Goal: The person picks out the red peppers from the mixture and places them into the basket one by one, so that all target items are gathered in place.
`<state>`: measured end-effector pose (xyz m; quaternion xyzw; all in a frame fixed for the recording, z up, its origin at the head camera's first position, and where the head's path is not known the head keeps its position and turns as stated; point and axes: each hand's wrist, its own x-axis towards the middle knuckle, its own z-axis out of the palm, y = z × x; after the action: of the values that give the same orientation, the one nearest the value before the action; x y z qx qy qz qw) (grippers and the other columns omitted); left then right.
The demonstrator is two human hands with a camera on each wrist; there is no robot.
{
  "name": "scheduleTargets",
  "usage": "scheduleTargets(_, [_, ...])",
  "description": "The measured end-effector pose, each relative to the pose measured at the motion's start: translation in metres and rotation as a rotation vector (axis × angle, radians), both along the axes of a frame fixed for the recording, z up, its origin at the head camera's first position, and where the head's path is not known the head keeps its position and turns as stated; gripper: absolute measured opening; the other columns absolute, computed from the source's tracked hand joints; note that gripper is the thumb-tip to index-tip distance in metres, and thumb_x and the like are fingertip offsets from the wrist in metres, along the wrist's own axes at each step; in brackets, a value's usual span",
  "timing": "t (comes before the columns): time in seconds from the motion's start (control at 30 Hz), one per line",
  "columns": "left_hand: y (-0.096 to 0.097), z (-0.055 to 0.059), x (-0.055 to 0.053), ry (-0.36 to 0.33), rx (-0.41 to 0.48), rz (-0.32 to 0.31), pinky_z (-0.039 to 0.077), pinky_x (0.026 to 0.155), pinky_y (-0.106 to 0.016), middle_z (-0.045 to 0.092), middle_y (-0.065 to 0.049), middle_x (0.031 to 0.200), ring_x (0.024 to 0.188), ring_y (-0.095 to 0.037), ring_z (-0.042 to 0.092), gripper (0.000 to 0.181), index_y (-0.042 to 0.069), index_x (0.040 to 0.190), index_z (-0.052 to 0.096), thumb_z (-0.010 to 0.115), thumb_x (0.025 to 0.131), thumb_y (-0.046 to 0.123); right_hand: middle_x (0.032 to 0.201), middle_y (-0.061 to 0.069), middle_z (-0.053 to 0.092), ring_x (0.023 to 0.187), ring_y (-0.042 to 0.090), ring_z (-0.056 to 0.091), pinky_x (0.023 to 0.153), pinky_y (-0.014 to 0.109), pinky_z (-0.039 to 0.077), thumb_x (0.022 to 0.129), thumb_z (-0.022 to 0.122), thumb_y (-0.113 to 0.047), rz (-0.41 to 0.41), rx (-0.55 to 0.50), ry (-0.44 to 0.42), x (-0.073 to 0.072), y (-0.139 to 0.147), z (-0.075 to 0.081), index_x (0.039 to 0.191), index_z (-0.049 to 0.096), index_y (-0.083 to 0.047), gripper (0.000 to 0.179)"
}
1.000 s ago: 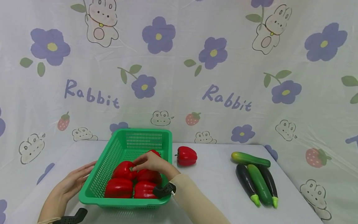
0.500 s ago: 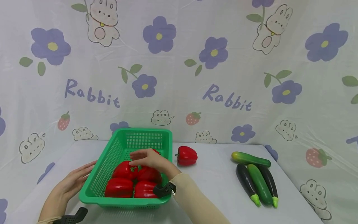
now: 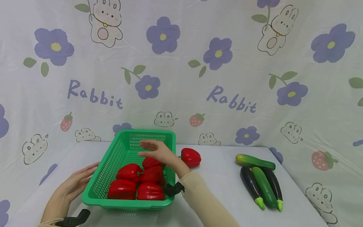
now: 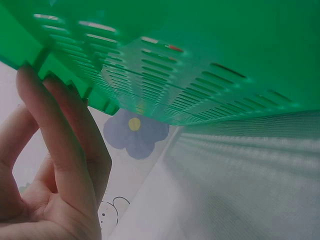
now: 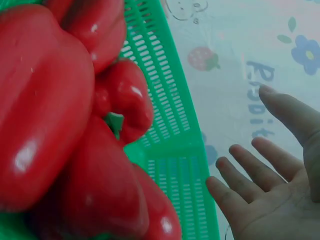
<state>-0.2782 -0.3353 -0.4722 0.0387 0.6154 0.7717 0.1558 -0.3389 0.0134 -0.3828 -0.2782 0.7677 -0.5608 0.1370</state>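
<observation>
A green plastic basket (image 3: pixel 129 204) with slotted walls holds several red bell peppers (image 3: pixel 122 189), bunched toward its front and right. My left hand (image 3: pixel 74 183) is at the basket's left side; in the left wrist view its bent fingertips (image 4: pixel 30 75) touch the underside of the rim, with the thumb apart. My right hand (image 3: pixel 158 153) hovers above the back right part of the basket, fingers extended, holding nothing. The right wrist view shows its spread fingers and palm. Another red bell pepper (image 3: pixel 190 157) lies on the table just right of the basket.
On the right side of the white-covered table (image 3: pixel 215 189) lie a zucchini (image 3: pixel 255 161) placed crosswise, a second zucchini (image 3: pixel 263 187), and two dark eggplants (image 3: pixel 250 186). A printed cloth (image 3: pixel 181 63) with flowers and rabbits hangs behind the table.
My right hand has let go of a pepper in the basket and risen up and back, its fingers spreading apart. My left hand has stayed at the basket's side.
</observation>
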Motion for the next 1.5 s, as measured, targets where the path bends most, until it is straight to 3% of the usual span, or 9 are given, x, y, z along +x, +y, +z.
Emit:
scheduleTargets(0.4, [-0.001, -0.001, 0.001, 0.005, 0.035, -0.027, 0.055, 0.090, -0.022, 0.068, 0.021, 0.115, 0.107, -0.002, 0.063, 0.035, 0.039, 0.110, 0.070, 0.042, 0.106, 0.019, 0.147, 0.001, 0.052, 0.140, 0.024, 0.044, 0.109, 0.049, 0.043, 0.090, 0.069, -0.030, -0.093, -0.013, 0.047, -0.012, 0.031, 0.000, 0.142, 0.050, -0.023, 0.056])
scheduleTargets(0.67, [0.000, 0.000, 0.001, -0.005, 0.019, -0.004, 0.055, 0.090, -0.022, 0.068, 0.021, 0.114, 0.106, -0.003, 0.063, 0.033, 0.039, 0.109, 0.070, 0.043, 0.105, 0.019, 0.150, 0.004, 0.048, 0.142, 0.030, 0.041, 0.111, 0.056, 0.038, 0.091, 0.068, -0.033, -0.187, -0.027, 0.053, -0.017, 0.054, -0.012, 0.146, 0.046, -0.020, 0.061])
scheduleTargets(0.83, [0.001, 0.000, 0.001, 0.003, 0.009, 0.006, 0.055, 0.090, -0.023, 0.067, 0.021, 0.114, 0.106, -0.003, 0.063, 0.033, 0.039, 0.109, 0.070, 0.043, 0.105, 0.020, 0.151, 0.000, 0.046, 0.147, 0.028, 0.031, 0.114, 0.058, 0.032, 0.089, 0.070, -0.037, -0.269, -0.027, 0.078, -0.023, 0.067, -0.021, 0.146, 0.046, -0.022, 0.063])
scheduleTargets(0.97, [0.000, -0.002, 0.001, 0.010, 0.017, 0.006, 0.055, 0.089, -0.023, 0.068, 0.021, 0.115, 0.106, -0.003, 0.064, 0.033, 0.038, 0.109, 0.070, 0.043, 0.105, 0.019, 0.153, 0.001, 0.044, 0.149, 0.027, 0.029, 0.118, 0.055, 0.027, 0.087, 0.072, -0.039, -0.334, -0.031, 0.087, -0.028, 0.076, -0.028, 0.144, 0.048, -0.021, 0.065])
scheduleTargets(1.27, [0.000, -0.003, 0.000, 0.026, 0.027, -0.006, 0.056, 0.088, -0.023, 0.068, 0.020, 0.114, 0.105, -0.004, 0.065, 0.035, 0.038, 0.110, 0.070, 0.042, 0.105, 0.017, 0.153, 0.005, 0.044, 0.144, 0.030, 0.035, 0.113, 0.061, 0.032, 0.086, 0.073, -0.040, -0.486, 0.051, 0.073, -0.034, 0.096, -0.050, 0.142, 0.051, -0.026, 0.062])
scheduleTargets(1.5, [0.001, -0.002, 0.001, 0.010, 0.026, 0.004, 0.055, 0.089, -0.022, 0.068, 0.021, 0.114, 0.106, -0.003, 0.063, 0.033, 0.038, 0.109, 0.070, 0.044, 0.105, 0.018, 0.152, 0.009, 0.043, 0.140, 0.034, 0.039, 0.109, 0.059, 0.039, 0.088, 0.072, -0.031, -0.546, 0.034, 0.040, -0.036, 0.108, -0.062, 0.142, 0.051, -0.024, 0.059])
